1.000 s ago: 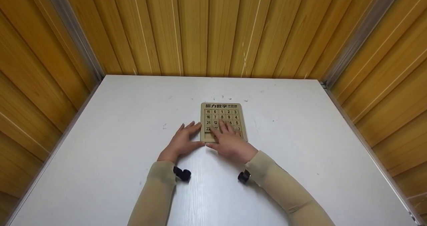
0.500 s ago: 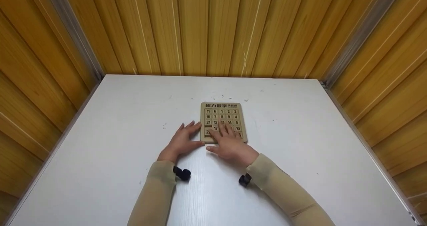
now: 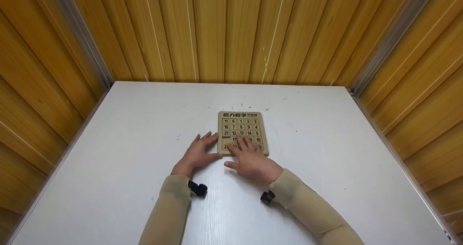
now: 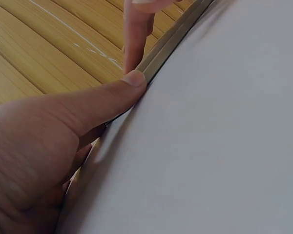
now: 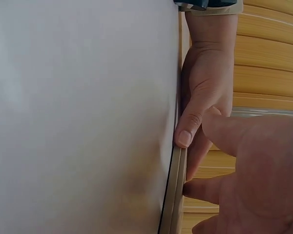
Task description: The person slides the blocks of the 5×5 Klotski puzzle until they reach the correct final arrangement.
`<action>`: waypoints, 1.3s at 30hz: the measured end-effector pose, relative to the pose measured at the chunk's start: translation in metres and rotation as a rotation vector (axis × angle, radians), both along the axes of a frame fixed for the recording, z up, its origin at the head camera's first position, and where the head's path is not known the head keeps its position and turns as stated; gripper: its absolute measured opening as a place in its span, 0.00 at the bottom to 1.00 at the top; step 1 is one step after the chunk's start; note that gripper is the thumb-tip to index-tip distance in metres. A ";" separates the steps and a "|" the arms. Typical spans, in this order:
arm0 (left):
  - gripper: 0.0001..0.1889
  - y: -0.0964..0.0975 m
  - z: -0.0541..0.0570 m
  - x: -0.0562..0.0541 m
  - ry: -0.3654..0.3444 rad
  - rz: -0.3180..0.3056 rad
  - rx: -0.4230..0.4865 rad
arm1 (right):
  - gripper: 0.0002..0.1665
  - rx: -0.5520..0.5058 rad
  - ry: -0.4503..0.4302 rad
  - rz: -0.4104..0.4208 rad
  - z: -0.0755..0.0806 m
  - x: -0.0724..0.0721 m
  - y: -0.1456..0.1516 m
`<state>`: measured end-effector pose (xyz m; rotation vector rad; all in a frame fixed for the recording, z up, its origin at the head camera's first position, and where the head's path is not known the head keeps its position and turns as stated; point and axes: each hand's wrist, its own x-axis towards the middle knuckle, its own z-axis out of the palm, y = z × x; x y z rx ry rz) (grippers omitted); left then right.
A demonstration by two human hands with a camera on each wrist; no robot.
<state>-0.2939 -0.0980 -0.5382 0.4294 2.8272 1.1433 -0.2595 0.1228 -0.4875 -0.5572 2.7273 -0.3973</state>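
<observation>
A wooden number slide puzzle (image 3: 220,125) lies flat on the white table, its numbered tiles in rows under a printed heading. My left hand (image 3: 197,153) steadies it, fingertips along the left side and thumb at the near left corner. In the left wrist view that thumb (image 4: 134,78) presses the puzzle's edge (image 4: 172,48). My right hand (image 3: 251,160) spreads over the lower rows, hiding several tiles. Its index fingertip touches the bottom row beside the tile at the near left (image 3: 225,146); the thumb is off the board. A vacant slot (image 3: 226,140) shows below tile 21 (image 3: 226,133).
The white table (image 3: 108,158) extends around the puzzle, with small dark marks (image 3: 249,107) beyond its far edge. Wood-patterned panels (image 3: 209,31) stand behind and on both sides. Each wrist wears a small black camera (image 3: 200,190).
The left-column tile under my right index finger has slid toward me into the bottom row, leaving a gap above it. The right hand has drawn back slightly; the left hand has stayed still.
</observation>
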 end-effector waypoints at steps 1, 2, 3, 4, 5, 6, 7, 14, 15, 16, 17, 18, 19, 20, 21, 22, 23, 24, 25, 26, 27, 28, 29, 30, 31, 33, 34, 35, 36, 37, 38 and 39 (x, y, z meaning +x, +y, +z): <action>0.43 0.000 0.000 0.000 0.000 0.000 0.000 | 0.47 -0.006 -0.005 -0.005 0.001 -0.001 0.000; 0.43 0.000 0.000 0.000 0.000 -0.001 0.001 | 0.47 -0.012 -0.004 -0.009 0.003 -0.003 0.000; 0.43 0.000 0.000 0.000 0.000 -0.001 0.003 | 0.47 -0.020 0.001 -0.014 0.004 -0.006 0.000; 0.43 0.000 0.000 0.000 0.002 -0.002 0.005 | 0.47 -0.027 0.012 -0.019 0.005 -0.009 0.000; 0.43 0.000 -0.001 -0.001 0.002 -0.002 0.008 | 0.48 -0.035 0.020 -0.023 0.005 -0.012 0.000; 0.43 -0.001 -0.001 -0.001 0.004 -0.002 0.010 | 0.48 -0.043 0.027 -0.026 0.005 -0.016 -0.001; 0.43 -0.001 -0.001 -0.001 0.005 -0.003 0.014 | 0.48 -0.048 0.032 -0.031 0.005 -0.020 -0.001; 0.42 -0.001 -0.002 -0.001 -0.005 -0.002 0.023 | 0.49 -0.058 0.019 -0.049 -0.005 -0.041 -0.005; 0.42 -0.001 -0.002 -0.001 -0.004 -0.003 0.022 | 0.48 -0.057 0.017 -0.047 -0.006 -0.042 -0.005; 0.42 -0.001 -0.002 -0.001 -0.002 -0.004 0.022 | 0.48 -0.056 0.018 -0.042 -0.006 -0.043 -0.005; 0.42 -0.001 -0.002 -0.001 -0.002 -0.005 0.022 | 0.48 -0.053 0.019 -0.038 -0.006 -0.043 -0.005; 0.42 -0.001 -0.002 -0.001 -0.002 -0.005 0.021 | 0.48 -0.047 0.021 -0.036 -0.007 -0.043 -0.005; 0.42 -0.001 -0.001 -0.001 -0.003 -0.004 0.022 | 0.48 -0.043 0.024 -0.033 -0.007 -0.043 -0.005; 0.42 0.000 -0.001 -0.001 -0.004 -0.001 0.024 | 0.48 -0.040 0.029 -0.029 -0.007 -0.043 -0.005; 0.42 -0.001 -0.001 0.000 -0.004 0.001 0.027 | 0.48 -0.037 0.036 -0.026 -0.008 -0.042 -0.004; 0.42 -0.001 -0.001 0.000 -0.004 0.002 0.029 | 0.48 -0.034 0.043 -0.023 -0.009 -0.042 -0.004; 0.42 -0.001 -0.001 0.000 -0.006 0.003 0.029 | 0.49 -0.029 0.046 -0.020 -0.009 -0.041 -0.004; 0.43 -0.001 -0.001 0.000 -0.007 0.004 0.027 | 0.49 -0.029 0.049 -0.016 -0.010 -0.040 -0.004; 0.43 -0.001 -0.001 0.000 -0.005 0.003 0.027 | 0.49 -0.030 0.048 -0.014 -0.010 -0.038 -0.003; 0.43 -0.001 -0.001 0.000 -0.003 0.002 0.026 | 0.49 -0.027 0.048 -0.010 -0.010 -0.037 -0.003; 0.43 -0.001 -0.001 0.000 -0.002 -0.001 0.025 | 0.49 -0.024 0.047 -0.006 -0.010 -0.035 -0.002; 0.43 -0.001 -0.002 0.000 0.000 -0.004 0.021 | 0.49 -0.018 0.045 -0.004 -0.010 -0.033 -0.002; 0.43 -0.001 -0.002 -0.001 0.000 -0.007 0.017 | 0.48 -0.015 0.043 0.000 -0.009 -0.031 -0.002; 0.43 -0.001 -0.002 -0.001 0.004 -0.009 0.015 | 0.48 -0.012 0.044 0.005 -0.009 -0.029 -0.001; 0.43 -0.001 -0.002 -0.001 0.008 -0.012 0.012 | 0.47 -0.008 0.042 0.007 -0.008 -0.028 -0.001; 0.43 -0.001 -0.003 -0.002 0.011 -0.016 0.004 | 0.47 0.000 0.042 0.013 -0.008 -0.025 0.000; 0.43 -0.001 -0.003 -0.003 0.015 -0.018 -0.001 | 0.46 0.001 0.041 0.015 -0.007 -0.023 0.000; 0.43 -0.001 -0.003 -0.003 0.016 -0.020 -0.006 | 0.46 0.001 0.041 0.017 -0.007 -0.022 0.001; 0.43 -0.001 -0.004 -0.003 0.019 -0.022 -0.008 | 0.46 0.002 0.041 0.018 -0.007 -0.021 0.001; 0.43 -0.001 -0.004 -0.003 0.020 -0.023 -0.011 | 0.46 0.002 0.039 0.018 -0.008 -0.021 0.001; 0.43 -0.001 -0.004 -0.003 0.021 -0.025 -0.010 | 0.46 0.000 0.039 0.018 -0.007 -0.021 0.001; 0.43 -0.001 -0.004 -0.003 0.021 -0.026 -0.009 | 0.46 -0.003 0.038 0.016 -0.007 -0.021 0.002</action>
